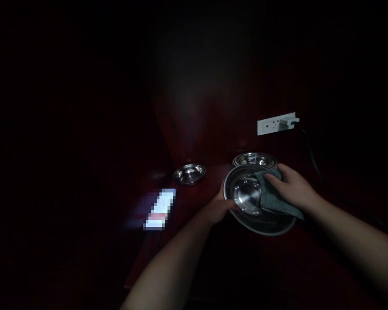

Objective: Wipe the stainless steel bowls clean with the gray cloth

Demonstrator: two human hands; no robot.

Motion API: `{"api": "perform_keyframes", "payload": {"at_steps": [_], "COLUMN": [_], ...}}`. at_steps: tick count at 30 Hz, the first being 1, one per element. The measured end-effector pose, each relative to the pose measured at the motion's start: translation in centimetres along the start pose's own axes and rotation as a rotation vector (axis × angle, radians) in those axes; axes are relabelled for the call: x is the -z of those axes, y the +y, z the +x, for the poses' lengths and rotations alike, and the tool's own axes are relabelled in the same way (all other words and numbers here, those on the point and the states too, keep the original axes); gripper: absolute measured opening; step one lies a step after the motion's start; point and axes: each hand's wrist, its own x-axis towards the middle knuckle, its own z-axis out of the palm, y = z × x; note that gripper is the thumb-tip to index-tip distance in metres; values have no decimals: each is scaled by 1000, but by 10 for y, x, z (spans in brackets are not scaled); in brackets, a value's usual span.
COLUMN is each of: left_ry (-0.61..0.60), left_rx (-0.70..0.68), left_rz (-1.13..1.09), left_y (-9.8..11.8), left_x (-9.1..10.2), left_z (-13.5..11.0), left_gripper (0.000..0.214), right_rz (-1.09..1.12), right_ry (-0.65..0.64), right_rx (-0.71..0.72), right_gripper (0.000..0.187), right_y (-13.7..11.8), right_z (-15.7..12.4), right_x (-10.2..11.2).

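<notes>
A shiny metal bowl [249, 194] is tilted towards me, held above the dark red table. My left hand [220, 207] grips its left rim, thumb inside and fingers hidden behind. In my right hand [289, 184] is a grey-green cloth [273, 196], pressed against the bowl's right inner side and draping over the rim. Just behind the bowl stands a stack of metal bowls or plates [254, 160]. Farther left, one shallow metal bowl [189, 174] rests on the table.
A lit phone [160, 210], its screen blurred out, lies at the table's left side with a dark cable near it. On the back wall is a white power socket [276, 123] with a plug [289, 122] in it and a cord [313, 157] hanging down at right. Surroundings are very dark.
</notes>
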Motion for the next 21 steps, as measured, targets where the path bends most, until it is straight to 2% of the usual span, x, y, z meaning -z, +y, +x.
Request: {"api": "perform_keyframes", "payload": {"at_steps": [5, 14, 21], "left_ry": [-33, -60, 4], "left_rx": [12, 149, 64], "left_rz": [-7, -1, -52], "left_y": [2, 3, -9], "left_x": [-1, 0, 0], "left_z": [-1, -4, 0], "left_gripper": [79, 80, 77], "right_rz": [16, 67, 89], "right_ry": [-47, -150, -135], "right_rx": [38, 118, 74], "right_gripper": [21, 20, 23], "right_y": [-2, -1, 2], "right_z": [0, 0, 2], "right_x": [3, 5, 4]}}
